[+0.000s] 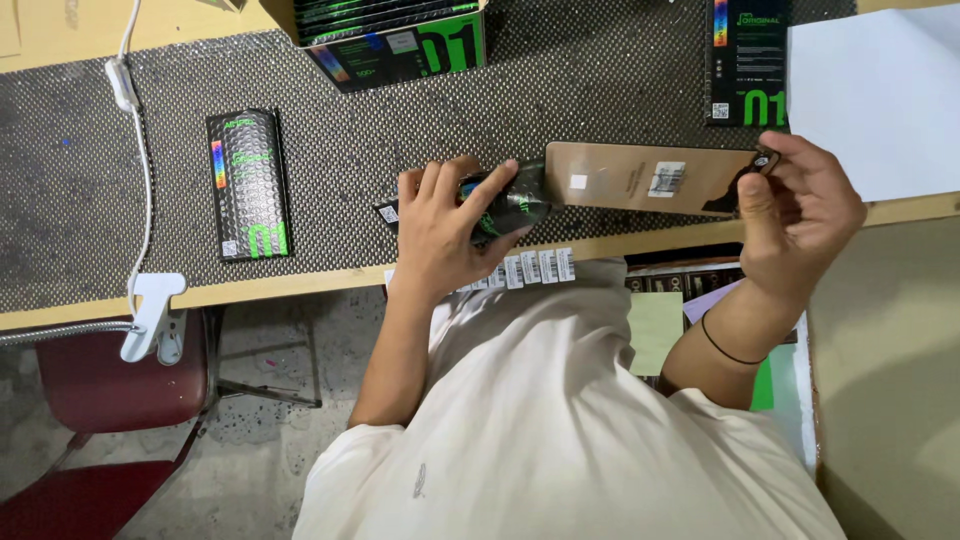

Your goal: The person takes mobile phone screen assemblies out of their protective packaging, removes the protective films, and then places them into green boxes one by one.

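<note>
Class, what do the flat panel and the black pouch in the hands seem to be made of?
Flat panel: probably glass or hard plastic, smooth and glossy, tan with reflections. Black pouch: likely thin plastic film, shiny and crumpled under the left hand.

**Single head cam, steep top-down**

One view only, worn on the head, looking almost straight down over the person's own chest. Desk [600, 245] edge crosses mid-frame, mat-covered top on the far side, floor and red chair [90, 400] near left. Close range: both forearms fill the centre. No second view to overlap.
</note>
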